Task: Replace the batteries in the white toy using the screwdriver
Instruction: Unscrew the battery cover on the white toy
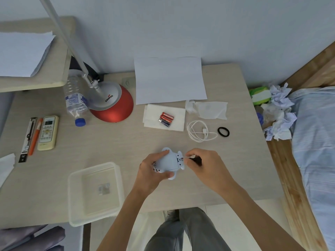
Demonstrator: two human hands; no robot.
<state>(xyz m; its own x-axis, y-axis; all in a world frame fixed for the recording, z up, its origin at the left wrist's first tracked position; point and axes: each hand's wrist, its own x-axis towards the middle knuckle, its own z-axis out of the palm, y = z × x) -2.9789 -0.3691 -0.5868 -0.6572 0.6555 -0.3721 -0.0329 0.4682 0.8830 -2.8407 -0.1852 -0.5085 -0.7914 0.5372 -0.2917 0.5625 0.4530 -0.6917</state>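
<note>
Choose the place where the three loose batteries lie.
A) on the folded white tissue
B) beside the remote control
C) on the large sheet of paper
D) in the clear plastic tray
A: the batteries lie together on the folded white tissue, beyond the white toy that the left hand holds.
</note>
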